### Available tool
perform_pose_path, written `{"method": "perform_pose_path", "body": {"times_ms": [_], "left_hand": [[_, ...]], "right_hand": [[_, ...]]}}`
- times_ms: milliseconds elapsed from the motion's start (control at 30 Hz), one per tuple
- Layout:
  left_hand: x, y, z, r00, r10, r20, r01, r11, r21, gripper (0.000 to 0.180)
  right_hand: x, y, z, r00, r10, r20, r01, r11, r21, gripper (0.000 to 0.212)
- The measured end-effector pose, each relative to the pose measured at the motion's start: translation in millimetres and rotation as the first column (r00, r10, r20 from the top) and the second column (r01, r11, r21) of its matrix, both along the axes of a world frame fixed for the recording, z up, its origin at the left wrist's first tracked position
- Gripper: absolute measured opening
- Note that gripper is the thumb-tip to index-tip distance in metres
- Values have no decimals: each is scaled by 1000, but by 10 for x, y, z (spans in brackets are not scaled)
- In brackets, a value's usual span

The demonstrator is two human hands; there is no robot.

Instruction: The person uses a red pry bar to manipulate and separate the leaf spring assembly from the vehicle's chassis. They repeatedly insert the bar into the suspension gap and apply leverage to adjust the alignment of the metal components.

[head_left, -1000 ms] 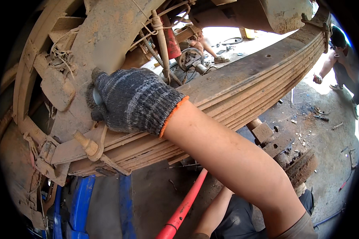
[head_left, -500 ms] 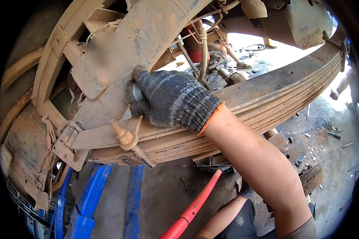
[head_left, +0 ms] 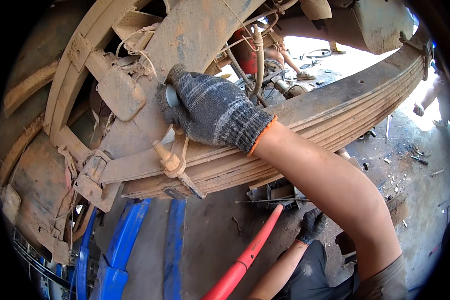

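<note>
My right hand point(head_left: 212, 107), in a dark grey knitted glove with an orange cuff, reaches up over the leaf spring point(head_left: 355, 112). Its fingers are wrapped round a grey, round-ended metal piece point(head_left: 172, 96) beside the rusty frame plate. Just below, a threaded bolt with a nut point(head_left: 169, 159) sticks out of a clamp at the spring's end. Lower down, my left hand point(head_left: 312, 226), gloved the same way, is curled closed above my knee; nothing shows in it. A red bar point(head_left: 250, 252) slants up to its left.
Blue steel legs point(head_left: 117, 250) stand at the lower left. A rusty curved rim point(head_left: 60, 95) and bracket fill the upper left. Behind the spring hang hoses point(head_left: 258, 65), with another person's legs point(head_left: 287, 60) beyond. Debris and metal blocks point(head_left: 397, 207) lie on the floor at right.
My view has shifted slightly. My right hand keeps its grip on the metal piece. My left hand has risen and come out from behind my right arm.
</note>
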State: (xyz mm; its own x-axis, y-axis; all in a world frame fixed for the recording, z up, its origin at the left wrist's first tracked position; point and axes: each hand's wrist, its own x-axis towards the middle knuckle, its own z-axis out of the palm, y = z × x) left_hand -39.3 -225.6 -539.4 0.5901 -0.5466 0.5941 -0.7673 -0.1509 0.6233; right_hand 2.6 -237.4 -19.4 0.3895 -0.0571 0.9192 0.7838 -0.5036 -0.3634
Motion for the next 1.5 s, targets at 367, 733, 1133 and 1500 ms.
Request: {"method": "perform_pose_path", "body": {"times_ms": [367,733,1133,1500], "left_hand": [[55,-5,-64,998,-14,66,13,1000,22,30],[-125,-24,-130,917,-125,-378,79,988,-133,24],[-12,61,-120,998,9,68,-19,990,137,25],[-131,2,-427,376,-463,-803,51,875,-481,13]], "right_hand": [[-57,-42,-16,977,-91,-191,37,963,-267,46],[3,74,-67,971,-231,62,239,953,-185,35],[-95,-54,-25,971,-226,-75,196,937,-288,50],[-22,-8,-18,981,-169,-95,140,957,-253,40]]}}
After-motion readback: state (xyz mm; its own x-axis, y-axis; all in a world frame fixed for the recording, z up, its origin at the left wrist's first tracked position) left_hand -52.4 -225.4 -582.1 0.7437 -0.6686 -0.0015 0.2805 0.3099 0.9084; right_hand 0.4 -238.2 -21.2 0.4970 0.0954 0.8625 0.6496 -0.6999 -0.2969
